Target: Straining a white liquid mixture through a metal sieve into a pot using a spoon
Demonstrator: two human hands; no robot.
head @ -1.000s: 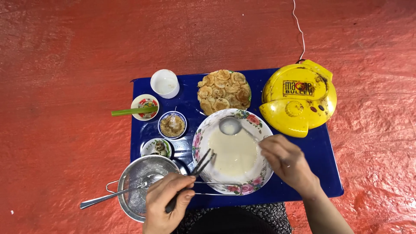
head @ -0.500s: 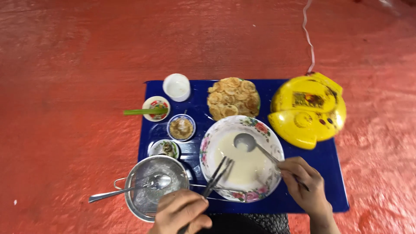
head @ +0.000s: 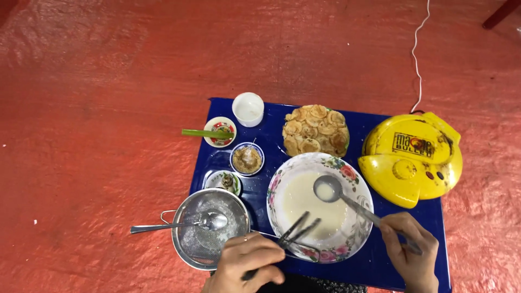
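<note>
A floral bowl of pale batter sits on a blue tray. My right hand grips the handle of a metal ladle whose cup, holding a little batter, hangs over the bowl's right side. My left hand holds dark chopsticks, their tips reaching over the bowl's near edge. Just left of that hand is a metal strainer with a spoon lying in it.
A shut yellow round cooker with a white cord stands at the tray's right. Behind the bowl are a plate of small browned cakes, a white cup, and three small dishes. Red floor surrounds the tray.
The view has shifted, so everything sits further right. My right hand has drawn back toward me along the ladle handle, and the ladle cup has risen out of the batter.
</note>
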